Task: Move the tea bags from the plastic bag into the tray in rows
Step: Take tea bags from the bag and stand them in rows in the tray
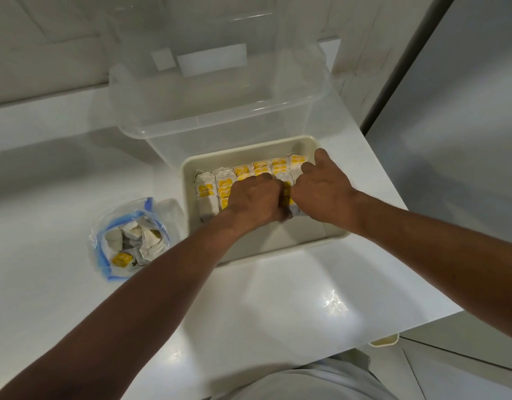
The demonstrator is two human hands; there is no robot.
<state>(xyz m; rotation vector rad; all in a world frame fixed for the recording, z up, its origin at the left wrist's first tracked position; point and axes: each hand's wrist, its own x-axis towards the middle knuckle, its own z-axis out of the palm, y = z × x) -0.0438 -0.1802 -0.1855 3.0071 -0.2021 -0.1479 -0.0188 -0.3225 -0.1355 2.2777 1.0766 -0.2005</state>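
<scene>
As rows of tea bags [243, 170] build up across the far half of the cream tray [301, 230], a person leans in with both hands to seat the newest ones. The left hand [252, 197] has its knuckles up and its fingers curled down round a clutch of bags at the near end of the rows. The right hand [321, 186], just beside it, has its fingers bent over the right-hand rows and one fingertip reaching toward the tray's far right corner. Whether it pinches a bag or only presses cannot be told.

The tray sits toward the worktop's [278, 298] right edge, in front of a clear bin [220, 111]. The plastic bag [127, 241] stands open just off the tray's left side, with loose bags left inside.

The step looks best done by keeping each bag upright with its yellow tag facing up, and by pushing the row snugly toward the far wall before letting go. Light pressure should spare the paper and strings. The near strip of the tray is bare, so the job seems a little past halfway.
</scene>
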